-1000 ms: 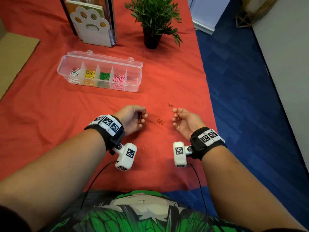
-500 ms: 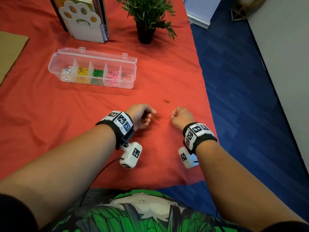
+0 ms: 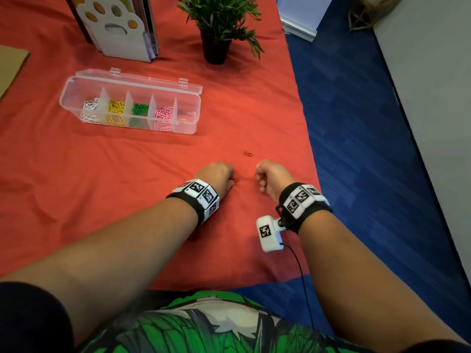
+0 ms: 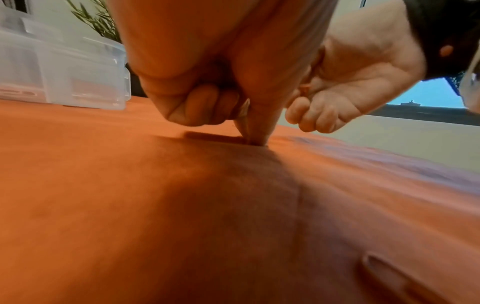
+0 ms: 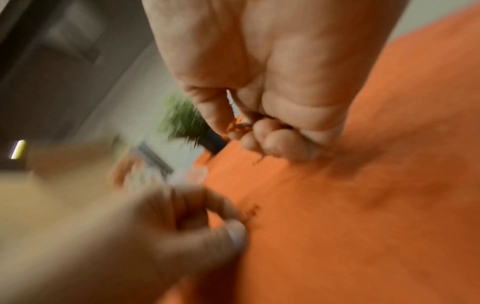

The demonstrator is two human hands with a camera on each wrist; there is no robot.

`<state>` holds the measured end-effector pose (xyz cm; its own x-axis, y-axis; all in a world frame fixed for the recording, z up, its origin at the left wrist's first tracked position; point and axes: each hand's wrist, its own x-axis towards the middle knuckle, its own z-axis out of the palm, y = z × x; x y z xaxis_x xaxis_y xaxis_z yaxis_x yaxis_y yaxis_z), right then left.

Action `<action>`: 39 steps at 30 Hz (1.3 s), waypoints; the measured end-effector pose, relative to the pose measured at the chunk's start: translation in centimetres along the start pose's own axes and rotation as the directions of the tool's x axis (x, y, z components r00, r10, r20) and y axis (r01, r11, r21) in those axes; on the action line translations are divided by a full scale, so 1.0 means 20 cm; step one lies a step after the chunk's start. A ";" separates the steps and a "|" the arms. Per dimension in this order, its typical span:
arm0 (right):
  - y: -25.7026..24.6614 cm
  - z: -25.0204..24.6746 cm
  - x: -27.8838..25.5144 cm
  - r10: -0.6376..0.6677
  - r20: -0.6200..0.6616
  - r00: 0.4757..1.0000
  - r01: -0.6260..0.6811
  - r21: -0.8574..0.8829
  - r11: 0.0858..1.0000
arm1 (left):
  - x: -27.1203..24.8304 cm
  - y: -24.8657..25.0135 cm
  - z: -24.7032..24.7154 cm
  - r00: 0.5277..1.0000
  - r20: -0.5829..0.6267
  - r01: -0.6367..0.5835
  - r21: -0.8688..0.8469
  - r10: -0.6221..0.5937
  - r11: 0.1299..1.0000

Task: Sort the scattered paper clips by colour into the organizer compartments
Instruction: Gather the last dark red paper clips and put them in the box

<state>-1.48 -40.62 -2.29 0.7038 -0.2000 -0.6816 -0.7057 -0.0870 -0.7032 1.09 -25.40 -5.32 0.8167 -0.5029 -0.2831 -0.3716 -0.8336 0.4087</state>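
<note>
My left hand (image 3: 232, 180) is knuckles up on the red cloth and pinches a red paper clip (image 3: 236, 180) against it; in the left wrist view thumb and forefinger (image 4: 255, 135) press down on the fabric. My right hand (image 3: 260, 177) is curled into a fist just to the right, with several red clips (image 5: 237, 125) in its fingers. Another red clip (image 3: 247, 153) lies loose beyond both hands. The clear organizer (image 3: 196, 123) sits far left, with white, yellow, green and pink clips in separate compartments.
A potted plant (image 3: 216, 34) and a white paw-print book stand (image 3: 119, 29) are at the back of the table. The table's right edge (image 3: 305, 138) drops to blue floor close to my right hand. A brown board (image 3: 10, 64) lies far left.
My left hand has slid right onto the clip that lay between the hands and pinched it. My right hand has turned palm down and closed into a fist.
</note>
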 end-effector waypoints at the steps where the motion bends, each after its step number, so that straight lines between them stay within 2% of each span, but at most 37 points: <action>1: -0.01 -0.02 -0.01 0.035 0.035 0.999 -0.041 0.211 0.977 | 0.00 0.00 0.00 1.000 -0.002 0.014 -0.027 -0.014 1.000; 2: -0.01 -0.04 -0.02 0.043 0.080 0.996 -0.068 0.351 0.934 | 0.00 -0.01 0.00 0.999 -0.009 0.037 -0.074 -0.038 0.997; 4: -0.01 -0.08 -0.01 0.022 0.145 0.989 -0.091 0.488 0.868 | 0.00 -0.02 -0.02 0.992 -0.014 0.116 -0.232 -0.123 0.966; 6: -0.02 -0.10 0.02 0.023 0.129 0.991 -0.090 0.539 0.837 | -0.01 -0.02 -0.07 0.967 0.061 0.248 -0.438 -0.247 0.864; 7: -0.02 -0.09 0.04 0.049 0.104 0.993 -0.098 0.542 0.835 | -0.01 -0.03 -0.10 0.941 0.136 0.328 -0.583 -0.309 0.743; 8: -0.04 -0.08 0.05 0.073 0.073 0.995 -0.100 0.519 0.849 | -0.03 -0.04 -0.14 0.905 0.236 0.404 -0.734 -0.353 0.546; 10: -0.06 -0.04 0.10 0.076 -0.026 0.997 -0.063 0.326 0.943 | -0.07 -0.08 -0.21 0.842 0.424 0.475 -0.876 -0.334 0.085; 11: -0.08 -0.02 0.13 0.037 -0.087 0.996 -0.025 0.135 0.991 | -0.09 -0.11 -0.24 0.838 0.471 0.466 -0.880 -0.275 -0.088; 12: -0.10 -0.01 0.15 -0.033 -0.135 0.990 0.019 -0.101 0.995 | -0.11 -0.13 -0.28 0.847 0.485 0.449 -0.872 -0.216 -0.196; 14: -0.13 0.03 0.19 -0.197 -0.175 0.965 0.082 -0.509 0.857 | -0.15 -0.17 -0.32 0.874 0.457 0.399 -0.869 -0.164 -0.294; 16: -0.14 0.07 0.22 -0.280 -0.180 0.943 0.073 -0.708 0.702 | -0.17 -0.21 -0.34 0.872 0.445 0.373 -0.874 -0.204 -0.311; 18: -0.14 0.10 0.24 -0.337 -0.153 0.929 0.062 -0.833 0.550 | -0.18 -0.24 -0.35 0.857 0.452 0.376 -0.877 -0.249 -0.299; 20: -0.12 0.14 0.24 -0.339 -0.126 0.932 0.040 -0.896 0.442 | -0.18 -0.26 -0.36 0.837 0.447 0.384 -0.891 -0.316 -0.241; 22: -0.11 0.17 0.23 -0.330 -0.125 0.936 0.023 -0.912 0.410 | -0.18 -0.28 -0.36 0.823 0.422 0.414 -0.904 -0.379 -0.107; 24: -0.12 0.19 0.23 -0.331 -0.100 0.939 0.038 -0.921 0.387 | -0.19 -0.29 -0.35 0.827 0.390 0.452 -0.889 -0.404 0.066; 26: -0.15 0.19 0.22 -0.307 -0.047 0.951 0.096 -0.896 0.434 | -0.20 -0.29 -0.33 0.836 0.380 0.494 -0.836 -0.396 0.240; 28: -0.18 0.21 0.19 -0.243 -0.016 0.970 0.149 -0.752 0.642 | -0.23 -0.29 -0.29 0.860 0.345 0.498 -0.723 -0.375 0.478; 29: -0.19 0.21 0.15 -0.194 0.014 0.981 0.166 -0.575 0.801 | -0.25 -0.28 -0.26 0.885 0.313 0.463 -0.664 -0.344 0.587; 30: -0.20 0.22 0.11 -0.141 0.031 0.990 0.143 -0.333 0.932 | -0.28 -0.28 -0.23 0.911 0.292 0.411 -0.628 -0.290 0.661; 31: -0.19 0.23 0.07 -0.061 0.029 0.998 0.063 -0.051 0.997 | -0.31 -0.26 -0.19 0.928 0.301 0.365 -0.607 -0.220 0.706; 32: -0.17 0.23 0.06 -0.002 0.064 0.998 -0.008 0.160 0.987 | -0.34 -0.25 -0.16 0.934 0.324 0.319 -0.571 -0.149 0.757; 33: -0.15 0.23 0.02 0.010 0.131 0.991 -0.047 0.285 0.957 | -0.37 -0.24 -0.13 0.933 0.348 0.266 -0.507 -0.088 0.820; 36: -0.09 0.23 -0.06 -0.025 0.257 0.966 -0.097 0.449 0.888 | -0.43 -0.22 -0.05 0.928 0.370 0.071 -0.290 0.043 0.954; 39: -0.02 0.24 -0.08 0.032 0.256 0.966 -0.165 0.520 0.838 | -0.46 -0.21 -0.01 0.947 0.298 -0.068 -0.172 0.118 0.983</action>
<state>-1.95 -35.59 -1.88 0.6783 0.0536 -0.7329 -0.6655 0.4675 -0.5818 -4.72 -17.21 -4.38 0.5982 -0.6428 -0.4785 -0.3451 -0.7455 0.5701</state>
